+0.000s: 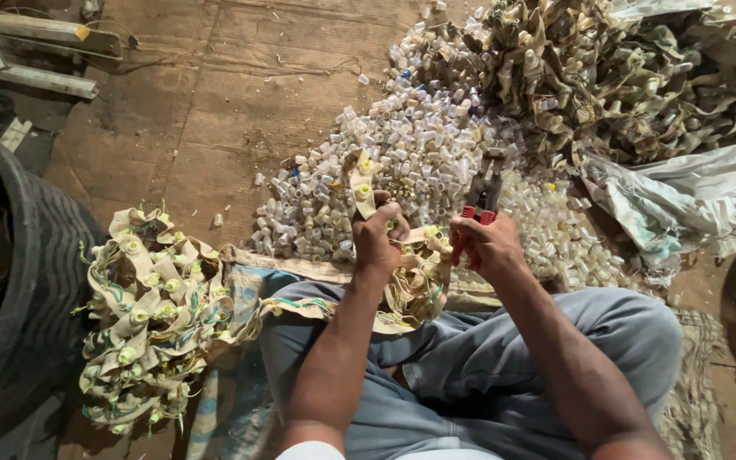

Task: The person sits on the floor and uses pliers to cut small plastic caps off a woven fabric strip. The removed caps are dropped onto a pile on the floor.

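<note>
My left hand grips a strip of cream tape with small caps and wires fixed along it; the strip runs up from my fist and trails back over my lap. My right hand is closed on the red handles of a pair of cutters, whose dark jaws point away from me, just right of the strip. Both hands hover above a big heap of small clear and white plastic caps on the floor.
A pile of cut tape strips with green wires lies at my left. A larger tangle of strips and a plastic sack sit at the top right. A black tyre is at the far left, on a wooden floor.
</note>
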